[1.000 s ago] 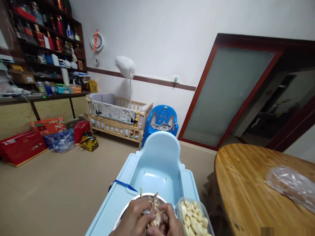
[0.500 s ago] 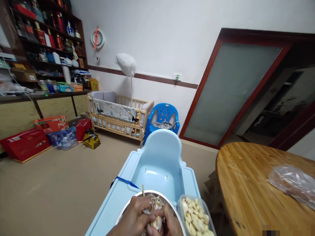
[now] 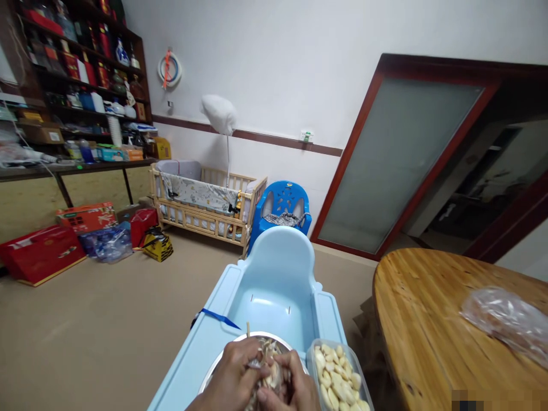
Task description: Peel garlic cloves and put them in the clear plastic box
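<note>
So the left hand (image 3: 235,365) and right hand (image 3: 297,385) are pinching a papery off-white garlic bulb (image 3: 273,377) between nearly closed fingers over a round silver metal bowl (image 3: 262,334), seemingly working its skin loose, which I'd say is calling for light thumb pressure next.

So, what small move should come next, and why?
Probably peel some skin away from the garlic: the left hand and right hand hold it over the bowl, papery skin shows, and the nearby container has bare cloves.
</note>
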The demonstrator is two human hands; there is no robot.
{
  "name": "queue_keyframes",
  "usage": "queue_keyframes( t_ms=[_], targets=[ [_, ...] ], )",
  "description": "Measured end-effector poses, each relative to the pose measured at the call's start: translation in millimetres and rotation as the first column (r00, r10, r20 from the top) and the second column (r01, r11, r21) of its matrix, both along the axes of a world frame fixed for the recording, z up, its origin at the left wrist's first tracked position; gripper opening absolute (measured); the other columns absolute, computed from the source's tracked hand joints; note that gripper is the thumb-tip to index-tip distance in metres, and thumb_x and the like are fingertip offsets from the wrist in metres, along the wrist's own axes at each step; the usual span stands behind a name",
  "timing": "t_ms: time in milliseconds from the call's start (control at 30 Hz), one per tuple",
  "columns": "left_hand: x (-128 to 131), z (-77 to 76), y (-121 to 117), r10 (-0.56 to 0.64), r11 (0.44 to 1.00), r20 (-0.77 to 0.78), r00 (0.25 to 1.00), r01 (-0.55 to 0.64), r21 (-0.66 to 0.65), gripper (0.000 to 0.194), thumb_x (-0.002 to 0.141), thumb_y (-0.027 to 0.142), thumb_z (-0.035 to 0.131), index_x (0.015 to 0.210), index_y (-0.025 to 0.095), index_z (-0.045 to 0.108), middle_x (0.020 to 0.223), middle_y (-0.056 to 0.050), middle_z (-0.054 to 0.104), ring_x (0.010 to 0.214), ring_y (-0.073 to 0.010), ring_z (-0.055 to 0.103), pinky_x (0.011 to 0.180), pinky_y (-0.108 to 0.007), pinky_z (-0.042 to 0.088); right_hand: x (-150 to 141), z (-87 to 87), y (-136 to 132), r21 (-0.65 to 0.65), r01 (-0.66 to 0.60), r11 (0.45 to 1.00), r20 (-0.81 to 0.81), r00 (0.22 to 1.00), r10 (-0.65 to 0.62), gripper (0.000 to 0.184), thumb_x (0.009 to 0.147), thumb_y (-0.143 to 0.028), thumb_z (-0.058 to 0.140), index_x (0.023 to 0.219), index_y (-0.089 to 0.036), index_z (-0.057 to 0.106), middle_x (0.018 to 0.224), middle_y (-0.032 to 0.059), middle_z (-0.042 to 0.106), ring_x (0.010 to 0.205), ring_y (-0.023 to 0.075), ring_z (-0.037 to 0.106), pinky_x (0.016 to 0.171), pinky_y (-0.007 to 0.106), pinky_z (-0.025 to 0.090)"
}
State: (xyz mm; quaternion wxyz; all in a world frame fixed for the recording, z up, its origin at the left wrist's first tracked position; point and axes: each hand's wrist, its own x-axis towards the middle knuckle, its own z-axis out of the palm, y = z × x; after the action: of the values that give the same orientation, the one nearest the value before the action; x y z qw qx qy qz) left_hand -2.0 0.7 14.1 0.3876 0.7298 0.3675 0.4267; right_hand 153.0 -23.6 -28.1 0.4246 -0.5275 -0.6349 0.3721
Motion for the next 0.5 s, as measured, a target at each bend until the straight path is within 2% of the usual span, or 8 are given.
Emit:
queue_keyframes(
  t_ms=[100,200,333,500],
  targets=[
    [0.7,-2.5,0.2,0.035,0.994,-0.063,0.997,-0.028,0.107,0.015,0.075,0.015,0.045,0.064,0.018,0.054,0.066,-0.004,0.062,0.063,-0.0169,0.056,0.059,-0.022,0.039,-2.0,4.8,1.1,-0.033,0.004,0.999,-0.053,0.999,-0.005,0.038,0.059,-0.049,0.071,0.079,-0.022,0.053,0.047,-0.0093,0.042,0.042,0.0085,0.032,0.041,0.020,0.025],
    [1.0,-0.7,-0.3,0.034,0.985,-0.119,0.992,-0.013,0.173,0.016,0.076,0.014,0.043,0.063,0.019,0.050,0.065,-0.004,0.062,0.061,-0.0169,0.056,0.058,-0.023,0.039,-4.4,7.4,-0.3,-0.019,0.009,1.000,-0.055,0.998,-0.010,0.033,0.069,-0.052,0.061,0.076,-0.021,0.052,0.050,-0.0071,0.045,0.043,0.0090,0.036,0.042,0.021,0.027],
    [0.4,2.4,-0.9,0.023,0.978,-0.160,0.987,0.012,0.210,0.018,0.076,0.015,0.038,0.059,0.019,0.042,0.061,-0.004,0.060,0.058,-0.0163,0.053,0.057,-0.023,0.038,-5.6,6.7,-2.3,0.016,0.012,1.000,0.031,0.999,-0.012,0.030,0.073,-0.050,0.055,0.078,-0.020,0.052,0.055,-0.0032,0.054,0.044,0.0105,0.044,0.044,0.021,0.031],
    [-0.4,2.6,0.7,0.003,0.975,-0.134,0.991,0.027,0.220,0.015,0.073,0.016,0.037,0.058,0.020,0.038,0.058,-0.003,0.057,0.055,-0.0151,0.050,0.056,-0.023,0.037,-4.4,7.6,-2.8,-0.019,-0.049,0.999,-0.006,0.999,0.049,0.030,0.072,-0.049,0.057,0.079,-0.020,0.052,0.053,-0.0040,0.053,0.042,0.0098,0.043,0.043,0.020,0.032]
  ],
)
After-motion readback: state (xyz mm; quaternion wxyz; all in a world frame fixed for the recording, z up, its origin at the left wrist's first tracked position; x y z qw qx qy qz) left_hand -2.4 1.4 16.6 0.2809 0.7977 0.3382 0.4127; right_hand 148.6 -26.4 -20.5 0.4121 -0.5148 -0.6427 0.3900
